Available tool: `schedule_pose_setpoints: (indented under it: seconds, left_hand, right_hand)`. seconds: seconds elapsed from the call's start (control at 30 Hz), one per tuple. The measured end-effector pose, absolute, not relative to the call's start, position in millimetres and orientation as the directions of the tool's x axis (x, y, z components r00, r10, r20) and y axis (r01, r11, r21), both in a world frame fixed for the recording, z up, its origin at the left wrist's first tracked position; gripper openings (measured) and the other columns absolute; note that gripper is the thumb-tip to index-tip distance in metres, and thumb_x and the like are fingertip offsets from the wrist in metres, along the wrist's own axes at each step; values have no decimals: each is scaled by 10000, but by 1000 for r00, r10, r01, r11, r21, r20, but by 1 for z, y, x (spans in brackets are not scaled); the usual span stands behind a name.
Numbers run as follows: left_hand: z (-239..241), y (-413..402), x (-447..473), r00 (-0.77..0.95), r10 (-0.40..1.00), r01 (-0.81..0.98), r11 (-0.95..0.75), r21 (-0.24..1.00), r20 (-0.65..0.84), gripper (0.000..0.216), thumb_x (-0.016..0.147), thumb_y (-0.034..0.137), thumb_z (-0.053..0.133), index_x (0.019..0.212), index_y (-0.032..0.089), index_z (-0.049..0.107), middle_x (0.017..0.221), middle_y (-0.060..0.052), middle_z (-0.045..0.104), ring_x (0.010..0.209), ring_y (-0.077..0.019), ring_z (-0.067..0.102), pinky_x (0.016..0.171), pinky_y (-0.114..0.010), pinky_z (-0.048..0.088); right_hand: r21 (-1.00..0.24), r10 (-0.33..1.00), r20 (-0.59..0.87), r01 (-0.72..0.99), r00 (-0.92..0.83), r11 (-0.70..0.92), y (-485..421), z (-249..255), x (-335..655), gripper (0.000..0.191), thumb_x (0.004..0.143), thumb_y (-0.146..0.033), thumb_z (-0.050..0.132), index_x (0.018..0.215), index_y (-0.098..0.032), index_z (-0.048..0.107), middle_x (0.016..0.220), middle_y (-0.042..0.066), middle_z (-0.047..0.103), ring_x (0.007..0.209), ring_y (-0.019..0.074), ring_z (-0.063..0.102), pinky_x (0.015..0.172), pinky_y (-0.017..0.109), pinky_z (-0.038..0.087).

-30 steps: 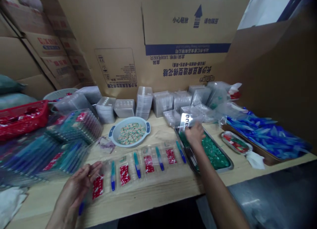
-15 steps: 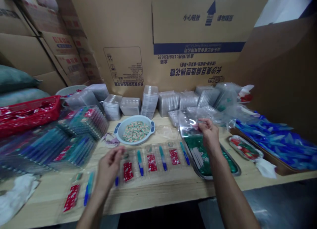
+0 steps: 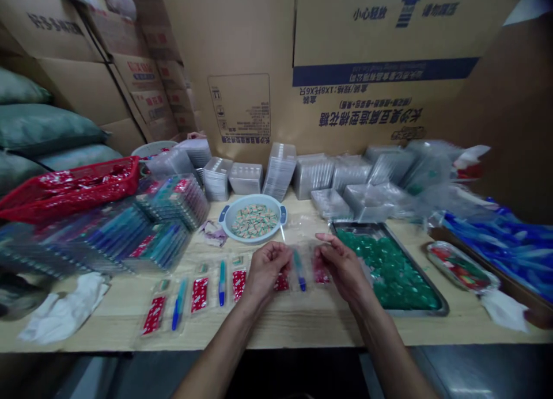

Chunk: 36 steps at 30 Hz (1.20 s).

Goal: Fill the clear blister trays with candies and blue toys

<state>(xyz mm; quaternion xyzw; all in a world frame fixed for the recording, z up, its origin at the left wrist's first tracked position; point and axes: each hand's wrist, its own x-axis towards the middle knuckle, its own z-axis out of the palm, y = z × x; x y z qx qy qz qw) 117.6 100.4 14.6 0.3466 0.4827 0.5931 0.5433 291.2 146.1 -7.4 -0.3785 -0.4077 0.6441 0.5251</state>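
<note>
My left hand (image 3: 268,268) and my right hand (image 3: 341,263) are close together over a row of filled clear trays, fingers pinched. Between them they hold a thin clear plastic piece (image 3: 300,233), its outline hard to make out. Below lie trays with a red packet (image 3: 200,294) and a blue-and-teal pen-shaped piece (image 3: 222,282) each; some also show a small green-and-white packet (image 3: 204,268). My fingers partly cover the trays under them. Just right of my right hand is a metal tray (image 3: 438,307) of green packets (image 3: 384,266).
Behind stand stacks of clear trays (image 3: 315,177) and a light-blue bowl (image 3: 227,220) of small packets. At left are stacked filled trays (image 3: 173,206), a red basket (image 3: 129,183) and a white cloth (image 3: 71,310). Blue pieces (image 3: 501,243) fill a box at right, beside a foil-like dish (image 3: 488,284).
My right hand has come left and down from the clear plastic stacks, bringing the clear piece. My left hand has moved right to meet it. The view has shifted sideways.
</note>
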Motion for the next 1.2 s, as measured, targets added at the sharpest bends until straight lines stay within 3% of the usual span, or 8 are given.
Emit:
schedule_pose_setpoints:
  seconds: [0.2,0.33,0.47,0.6,0.7,0.83,1.03,1.2]
  left_hand:
    - [7,100,96,-219,974,-134,37,990,-66,422,619,388,875,909,162,667,580,46,587,517,-109,525,532,-208,376]
    - [25,97,91,-190,957,198,-179,964,217,190,767,365,784,799,185,732,692,-20,651,637,-139,560,623,-239,412]
    - [15,93,98,200,860,613,-484,624,470,186,927,211,575,870,217,752,827,-63,670,787,-181,595,722,-280,436]
    - [-22,94,106,407,846,833,-498,239,343,283,901,39,477,813,190,700,830,-68,643,793,-188,571,712,-292,426]
    - [-40,95,106,383,901,896,-415,155,202,208,878,43,530,817,175,679,887,-71,642,834,-198,579,748,-307,456]
    - [-38,100,103,299,929,885,-356,302,219,208,906,111,517,973,185,699,1038,-101,643,930,-227,603,815,-349,495]
    - [-17,134,109,42,921,548,-345,762,387,231,936,250,515,1029,195,718,1004,-91,667,924,-203,639,810,-319,506]
    - [10,174,132,-229,973,-164,-44,986,5,314,762,401,763,944,149,718,725,-24,667,649,-141,605,648,-261,481]
  right_hand:
    - [-996,986,41,69,-162,52,163,-25,290,388,801,-427,584,1117,-204,606,604,-61,578,501,148,519,463,248,384]
    - [-747,985,162,644,-63,164,208,-19,308,423,867,-316,486,1238,-166,626,962,83,698,907,226,652,826,338,518]
    - [-590,992,130,804,-1,78,270,0,312,623,888,-369,549,1467,-153,471,1422,211,509,1327,362,464,1098,498,351]
    - [-318,998,-57,947,39,-55,324,7,299,794,895,-501,577,1578,-204,303,1625,245,219,1428,443,338,1127,574,253]
    - [-264,991,-130,961,43,-76,348,1,289,817,872,-475,614,1582,-205,313,1644,265,162,1447,479,297,1125,605,215]
    - [-234,981,-182,967,62,-104,361,-6,283,857,803,-392,698,1570,-231,351,1649,275,133,1425,558,273,1061,695,225]
    - [-369,991,-135,927,9,-58,357,6,300,890,780,-407,705,1576,-274,331,1649,225,184,1422,529,298,1057,681,276]
    - [-777,968,19,605,-251,172,302,13,298,734,911,-457,464,1600,-307,259,1589,50,415,1411,295,434,1118,450,381]
